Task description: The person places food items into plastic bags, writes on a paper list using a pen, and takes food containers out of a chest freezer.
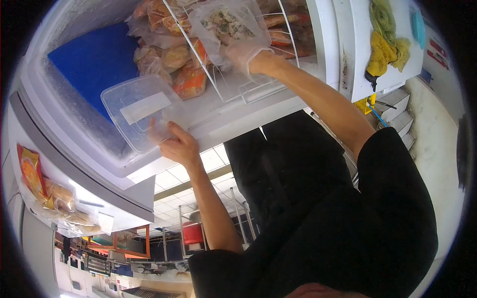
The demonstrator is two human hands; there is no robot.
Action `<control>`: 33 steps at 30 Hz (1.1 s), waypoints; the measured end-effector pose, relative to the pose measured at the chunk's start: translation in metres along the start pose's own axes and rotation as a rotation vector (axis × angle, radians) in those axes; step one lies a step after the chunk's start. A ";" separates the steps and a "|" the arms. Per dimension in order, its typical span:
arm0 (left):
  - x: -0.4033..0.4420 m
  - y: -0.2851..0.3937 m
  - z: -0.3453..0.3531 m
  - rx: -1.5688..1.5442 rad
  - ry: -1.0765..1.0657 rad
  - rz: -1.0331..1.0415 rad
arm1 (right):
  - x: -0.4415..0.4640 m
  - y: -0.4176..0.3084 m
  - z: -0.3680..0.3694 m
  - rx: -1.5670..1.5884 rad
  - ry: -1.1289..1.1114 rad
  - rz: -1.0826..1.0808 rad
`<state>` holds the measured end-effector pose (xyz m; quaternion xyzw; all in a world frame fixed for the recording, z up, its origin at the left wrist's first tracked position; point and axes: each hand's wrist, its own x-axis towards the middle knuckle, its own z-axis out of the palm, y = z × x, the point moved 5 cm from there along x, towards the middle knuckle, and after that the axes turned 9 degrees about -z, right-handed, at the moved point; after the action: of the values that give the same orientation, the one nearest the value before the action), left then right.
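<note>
My left hand (pixel 179 145) grips the lower edge of a clear plastic lid (pixel 117 97) with a white label, tilted over the freezer's front rim. Some of its fingers show through the plastic. My right hand (pixel 243 53) wears a thin clear glove and reaches into a clear plastic container (pixel 198 25). Inside the container, a plastic bag or liner holds pale, crumbly food with dark green bits (pixel 227 24). The right fingertips are at this food, and their grip is hidden. The container rests in a white wire basket (pixel 218 92) inside the freezer.
Bagged frozen food (pixel 174 59) lies beside and under the basket. A blue panel (pixel 94 62) lies at the freezer's left. Yellow and green cloths (pixel 385 47) are on the white surface at right. Packaged food (pixel 47 191) lies on another white surface at left.
</note>
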<state>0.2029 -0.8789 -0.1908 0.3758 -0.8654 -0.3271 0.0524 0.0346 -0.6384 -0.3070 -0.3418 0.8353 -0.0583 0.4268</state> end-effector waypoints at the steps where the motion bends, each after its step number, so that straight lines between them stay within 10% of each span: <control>1: 0.000 0.000 0.000 0.013 -0.001 -0.002 | -0.008 -0.001 -0.010 0.001 -0.004 -0.003; 10: -0.001 0.009 -0.002 0.004 -0.005 0.014 | -0.043 0.028 -0.042 -0.005 0.718 0.032; 12: -0.004 0.010 -0.005 0.014 -0.032 -0.020 | -0.055 0.036 -0.058 0.421 1.004 0.213; 15: -0.006 0.010 -0.006 0.018 -0.005 0.089 | -0.024 0.034 -0.050 0.131 0.753 0.094; 19: -0.016 0.031 -0.012 -0.253 0.090 0.109 | -0.080 -0.015 -0.098 -0.054 1.114 -0.085; 27: -0.069 0.163 0.046 0.129 -0.156 0.808 | -0.203 -0.014 -0.099 1.214 0.883 0.085; 31: -0.069 0.175 0.107 0.204 -0.197 0.828 | -0.180 0.035 -0.059 1.244 1.131 0.196; 33: -0.063 0.171 0.126 0.256 -0.185 0.791 | -0.166 0.029 -0.075 0.382 1.330 0.123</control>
<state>0.1000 -0.6834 -0.1765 -0.0125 -0.9776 -0.2042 0.0488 0.0297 -0.5275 -0.1594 -0.1045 0.9123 -0.3772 -0.1203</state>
